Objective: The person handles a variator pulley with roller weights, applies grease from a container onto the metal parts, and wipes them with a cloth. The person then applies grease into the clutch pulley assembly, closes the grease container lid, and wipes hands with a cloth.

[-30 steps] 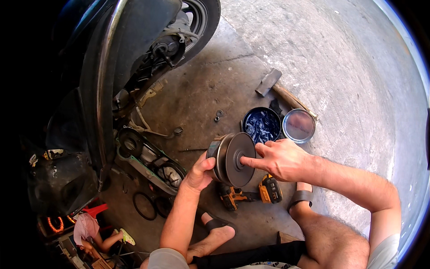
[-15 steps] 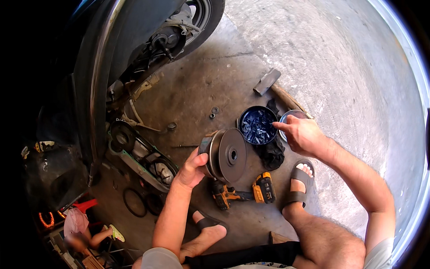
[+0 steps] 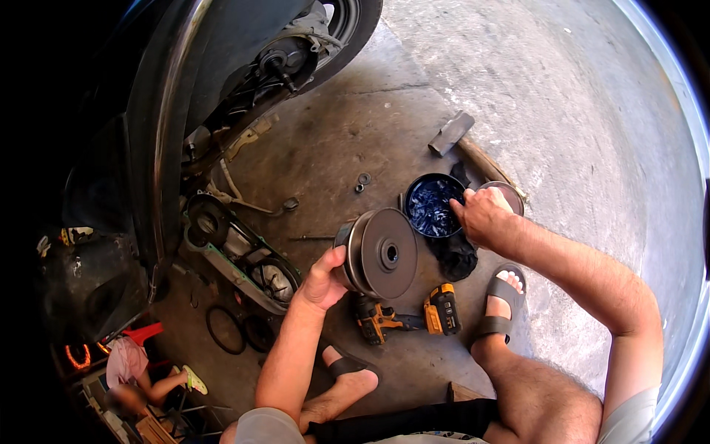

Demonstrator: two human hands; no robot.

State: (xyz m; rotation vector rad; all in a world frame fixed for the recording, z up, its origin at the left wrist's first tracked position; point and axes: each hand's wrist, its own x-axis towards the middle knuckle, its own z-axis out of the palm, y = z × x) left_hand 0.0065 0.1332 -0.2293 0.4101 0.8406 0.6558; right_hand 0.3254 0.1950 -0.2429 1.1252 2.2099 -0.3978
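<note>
My left hand (image 3: 322,280) is closed around a round grey scooter clutch pulley (image 3: 390,254), thumb on its rim. The pulley is held tilted above the floor, its flat disc face and centre bore showing. At the round tin of dark blue grease (image 3: 430,210), my right hand (image 3: 488,217) has its index finger stretched over the right rim, the tip at the grease. Its other fingers are bent, partly hidden, and nothing shows in them. A round lid (image 3: 510,195) lies just beyond this hand. Under the tin's near side is a black cloth (image 3: 456,259).
An orange-black cordless impact driver (image 3: 381,320) lies below the pulley. A hammer (image 3: 452,133) lies beyond the tin. To the left are a removed engine cover (image 3: 240,259), a belt (image 3: 225,330) and the scooter (image 3: 277,66). Another person (image 3: 137,370) is at lower left.
My right hand has moved left and slightly down, bringing its index finger further over the grease tin. The left hand still holds the pulley, with its disc face turned slightly more toward view.
</note>
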